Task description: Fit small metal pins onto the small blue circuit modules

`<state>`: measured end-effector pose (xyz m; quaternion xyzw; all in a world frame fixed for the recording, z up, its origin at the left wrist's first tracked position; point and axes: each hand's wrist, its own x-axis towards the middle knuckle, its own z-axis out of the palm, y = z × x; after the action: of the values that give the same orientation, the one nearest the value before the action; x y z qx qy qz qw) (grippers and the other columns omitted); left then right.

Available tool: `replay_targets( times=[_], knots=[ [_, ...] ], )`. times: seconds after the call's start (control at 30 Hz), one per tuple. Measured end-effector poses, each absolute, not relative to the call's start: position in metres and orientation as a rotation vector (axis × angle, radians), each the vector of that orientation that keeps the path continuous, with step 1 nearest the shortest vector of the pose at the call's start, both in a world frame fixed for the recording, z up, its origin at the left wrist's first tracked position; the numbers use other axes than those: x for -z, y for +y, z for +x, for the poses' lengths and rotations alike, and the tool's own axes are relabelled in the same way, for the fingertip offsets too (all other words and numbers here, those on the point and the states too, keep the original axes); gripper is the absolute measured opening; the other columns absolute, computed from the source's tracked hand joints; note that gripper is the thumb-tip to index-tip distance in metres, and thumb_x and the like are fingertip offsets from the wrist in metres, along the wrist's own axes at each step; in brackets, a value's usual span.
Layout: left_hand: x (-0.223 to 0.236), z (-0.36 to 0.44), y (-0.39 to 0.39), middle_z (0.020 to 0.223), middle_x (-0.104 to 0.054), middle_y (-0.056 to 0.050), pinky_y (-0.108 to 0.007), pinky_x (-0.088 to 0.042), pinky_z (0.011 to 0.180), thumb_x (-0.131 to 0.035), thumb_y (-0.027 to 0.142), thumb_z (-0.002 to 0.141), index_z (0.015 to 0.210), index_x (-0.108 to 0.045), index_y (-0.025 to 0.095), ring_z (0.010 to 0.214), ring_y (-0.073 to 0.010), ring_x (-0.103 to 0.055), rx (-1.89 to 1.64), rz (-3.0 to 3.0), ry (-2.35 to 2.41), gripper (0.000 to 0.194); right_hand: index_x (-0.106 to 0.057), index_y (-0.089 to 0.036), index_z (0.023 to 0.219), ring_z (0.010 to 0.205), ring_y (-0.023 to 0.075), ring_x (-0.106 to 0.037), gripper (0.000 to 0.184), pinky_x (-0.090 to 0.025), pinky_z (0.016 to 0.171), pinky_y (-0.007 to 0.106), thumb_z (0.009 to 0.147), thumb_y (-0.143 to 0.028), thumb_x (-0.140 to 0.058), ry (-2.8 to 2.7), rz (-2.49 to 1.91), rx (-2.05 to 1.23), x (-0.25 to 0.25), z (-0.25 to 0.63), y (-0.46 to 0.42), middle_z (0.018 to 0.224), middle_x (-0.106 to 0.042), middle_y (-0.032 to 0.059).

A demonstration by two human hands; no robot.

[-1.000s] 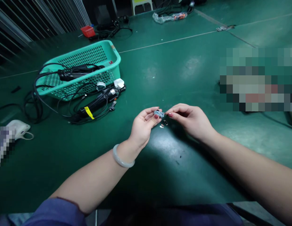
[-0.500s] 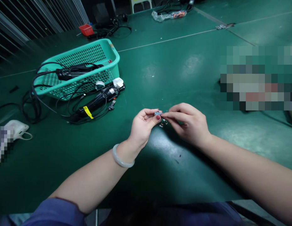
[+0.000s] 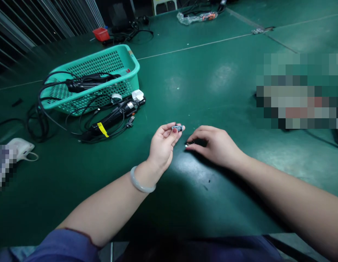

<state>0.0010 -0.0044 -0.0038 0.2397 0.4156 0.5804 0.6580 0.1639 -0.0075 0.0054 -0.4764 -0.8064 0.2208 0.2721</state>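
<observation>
Between the thumb and fingers of my left hand (image 3: 161,145) is a small bluish circuit board (image 3: 178,128), held above the table. My right hand (image 3: 216,143) is lower and to the right, down at the tabletop. Its thumb and forefinger close around a spot with tiny shiny parts (image 3: 186,145). Those fingertips partly cover the parts, so what exactly is pinched there cannot be made out. The two hands are apart from each other.
A green perforated basket (image 3: 130,78) with black cabled devices stands at the left. Beside it lies a black device (image 3: 111,120) with a yellow tag. A white object with a loop (image 3: 21,147) lies far left, a red container (image 3: 101,34) at the back. Dark specks (image 3: 209,181) dot the green table.
My right hand has come away from the circuit board and gone down to the tiny parts on the table. My left hand has shifted slightly left, keeping the board.
</observation>
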Motion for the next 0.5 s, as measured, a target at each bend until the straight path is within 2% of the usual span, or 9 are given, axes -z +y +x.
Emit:
replay_targets(
  times=[0.1,0.27,0.37,0.5],
  knots=[
    [0.003,0.001,-0.005,0.086,-0.069,-0.001,-0.030,-0.045,0.097,-0.061,0.007,0.078,0.088,-0.058,0.014,0.088,-0.0104,-0.068,-1.317,0.543,0.956,0.012,-0.070,-0.019,0.082,0.085,0.0200,-0.063,0.012,-0.049,0.076,0.032,0.083,-0.028,-0.062,-2.385,-1.295,-0.470,0.000,0.161,-0.007,0.087,-0.068,0.0050],
    [0.001,0.001,-0.005,0.087,-0.069,-0.001,-0.030,-0.046,0.095,-0.063,0.007,0.076,0.094,-0.058,0.016,0.088,-0.0109,-0.067,-1.305,0.552,0.951,0.021,-0.069,-0.016,0.080,0.083,0.0206,-0.063,0.020,-0.049,0.075,0.033,0.088,-0.021,-0.051,-2.514,-1.240,-0.354,0.002,0.161,-0.005,0.084,-0.067,0.0076],
    [0.001,0.001,-0.005,0.091,-0.068,-0.001,-0.029,-0.046,0.093,-0.065,0.008,0.074,0.096,-0.061,0.016,0.088,-0.0106,-0.066,-1.283,0.568,0.965,0.024,-0.068,-0.016,0.078,0.079,0.0190,-0.062,0.020,-0.049,0.072,0.031,0.087,-0.019,-0.050,-2.365,-1.198,-0.431,-0.004,0.163,-0.005,0.082,-0.066,0.0076],
    [0.004,0.003,-0.007,0.093,-0.068,-0.002,-0.027,-0.048,0.085,-0.072,0.010,0.068,0.091,-0.065,0.016,0.088,-0.0108,-0.063,-1.248,0.664,0.919,0.025,-0.065,-0.018,0.073,0.070,0.0150,-0.059,0.014,-0.047,0.064,0.028,0.084,-0.022,-0.057,-1.894,-1.200,-0.569,-0.017,0.160,-0.010,0.076,-0.065,0.0042]
  ],
)
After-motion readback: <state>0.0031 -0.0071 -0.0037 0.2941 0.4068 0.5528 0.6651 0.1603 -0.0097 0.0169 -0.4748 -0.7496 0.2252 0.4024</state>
